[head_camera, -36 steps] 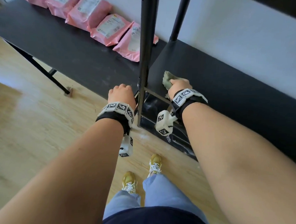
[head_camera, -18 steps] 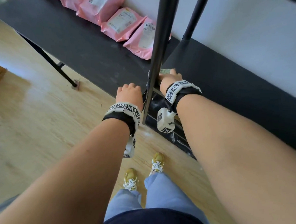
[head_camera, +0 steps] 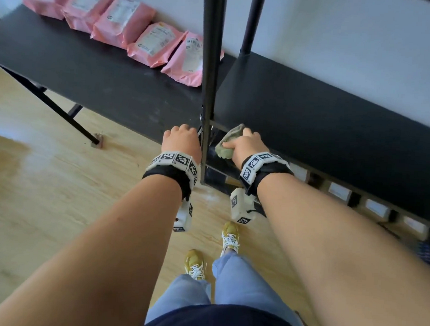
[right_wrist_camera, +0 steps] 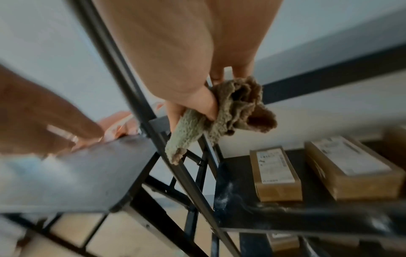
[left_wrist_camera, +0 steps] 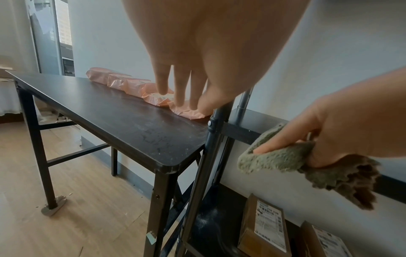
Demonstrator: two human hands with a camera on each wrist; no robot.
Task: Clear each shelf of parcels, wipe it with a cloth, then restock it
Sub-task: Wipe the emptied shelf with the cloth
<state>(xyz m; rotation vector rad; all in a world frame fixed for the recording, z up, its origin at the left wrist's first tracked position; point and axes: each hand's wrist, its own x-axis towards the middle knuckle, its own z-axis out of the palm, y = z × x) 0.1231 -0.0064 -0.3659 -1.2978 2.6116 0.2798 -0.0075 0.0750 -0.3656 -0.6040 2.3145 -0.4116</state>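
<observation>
Right hand point(head_camera: 247, 149) is gripping the bunched green cloth point(head_camera: 228, 145), fingers point(left_wrist_camera: 279, 140) curled round it, at the front-left corner of the cleared shelf point(head_camera: 323, 118). Left hand point(head_camera: 181, 142) is hovering over the bench point(head_camera: 101, 82) edge, fingers point(left_wrist_camera: 182, 87) straight and close together. Pink parcels point(head_camera: 150, 43) are lying at 11 o'clock on the bench. Judgement: flatten the cloth and wipe overlapping strokes toward 3 o'clock, reaching the back edge.

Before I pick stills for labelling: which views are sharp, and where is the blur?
Head view: mostly sharp, smeared toward the right edge. Left wrist view: crisp on the cloth and table. Right wrist view: the left hand and the lower left are blurred; the boxes are soft.
</observation>
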